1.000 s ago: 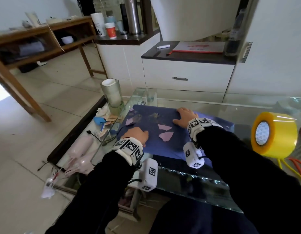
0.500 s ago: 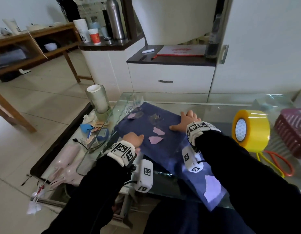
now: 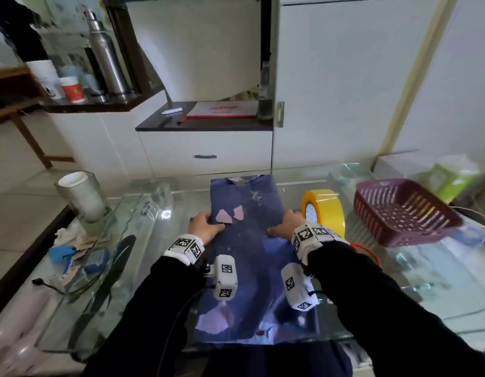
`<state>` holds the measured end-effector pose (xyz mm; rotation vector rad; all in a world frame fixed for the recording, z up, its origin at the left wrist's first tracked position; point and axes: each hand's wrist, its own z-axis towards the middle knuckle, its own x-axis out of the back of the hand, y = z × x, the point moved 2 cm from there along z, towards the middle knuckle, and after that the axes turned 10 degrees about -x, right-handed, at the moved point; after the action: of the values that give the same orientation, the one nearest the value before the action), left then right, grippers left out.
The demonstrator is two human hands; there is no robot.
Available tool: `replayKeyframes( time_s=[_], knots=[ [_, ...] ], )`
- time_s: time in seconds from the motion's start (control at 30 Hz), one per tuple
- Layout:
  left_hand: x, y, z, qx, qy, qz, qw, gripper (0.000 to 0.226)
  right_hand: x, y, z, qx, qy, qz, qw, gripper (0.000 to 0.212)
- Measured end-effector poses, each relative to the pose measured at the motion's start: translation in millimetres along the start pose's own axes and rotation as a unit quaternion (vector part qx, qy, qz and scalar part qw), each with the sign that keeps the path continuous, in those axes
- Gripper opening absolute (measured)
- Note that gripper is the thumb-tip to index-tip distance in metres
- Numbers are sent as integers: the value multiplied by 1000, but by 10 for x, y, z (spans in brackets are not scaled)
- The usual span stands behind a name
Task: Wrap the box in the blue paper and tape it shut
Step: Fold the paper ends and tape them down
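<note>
The blue paper (image 3: pixel 252 268), torn in spots that show pink, lies lengthwise on the glass table (image 3: pixel 399 281), and its near end reaches the table's front edge. Its far part is raised over a box-like shape (image 3: pixel 249 197); the box itself is hidden under the paper. My left hand (image 3: pixel 206 227) holds the left side of this covered shape, thumb on top. My right hand (image 3: pixel 286 224) holds its right side in the same way. A yellow tape roll (image 3: pixel 328 213) stands on edge just right of my right hand.
A purple slatted basket (image 3: pixel 404 210) sits right of the tape, with a green pack (image 3: pixel 453 178) behind it. A glass cylinder holding a white roll (image 3: pixel 80 197) stands at the table's left. Clutter lies on the shelf under the glass at left. White cabinets stand behind the table.
The view has swung to the right. The paper has turned to lie lengthwise toward me. Both hands have gone from lying flat on it to holding the sides of the raised part.
</note>
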<state>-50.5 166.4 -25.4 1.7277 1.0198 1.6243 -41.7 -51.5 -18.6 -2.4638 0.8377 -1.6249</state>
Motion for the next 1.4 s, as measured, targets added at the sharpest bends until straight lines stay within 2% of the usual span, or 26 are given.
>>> replayKeyframes(
  time_s=[0.13,0.27,0.3,0.37,0.43,0.73,0.93,1.0,1.1,1.23,1.4],
  knots=[
    [-53,-232,99,-10,-2,-8,1000,49,-50,36,-43,16,-3,19,1000,69],
    [-168,-424,226,-10,-28,-2,1000,74,-19,110,-39,5,5,40,999,73],
    [-170,-333,126,-10,-36,3,999,73,-15,130,-44,1,4,43,999,73],
    [-176,-164,-97,1,-45,17,999,54,-2,162,-70,-3,3,48,999,76],
    [-219,-136,-207,11,-48,40,998,48,-4,183,-93,-7,-2,56,998,75],
    [-413,-6,-263,27,-27,97,995,53,-62,294,-142,-33,13,91,995,79],
    [-535,36,-228,81,-58,130,987,74,-4,450,-180,-28,27,89,995,73],
    [-583,63,-202,92,-59,116,987,80,8,492,-168,-37,28,99,994,78],
    [-653,168,-159,84,-62,103,989,73,128,542,-180,-47,64,111,991,88],
    [-797,412,-124,43,-82,127,988,61,500,570,-181,47,149,8,988,81],
    [-997,698,-72,-22,-95,120,988,64,792,491,-138,131,151,-49,979,63]
  ],
)
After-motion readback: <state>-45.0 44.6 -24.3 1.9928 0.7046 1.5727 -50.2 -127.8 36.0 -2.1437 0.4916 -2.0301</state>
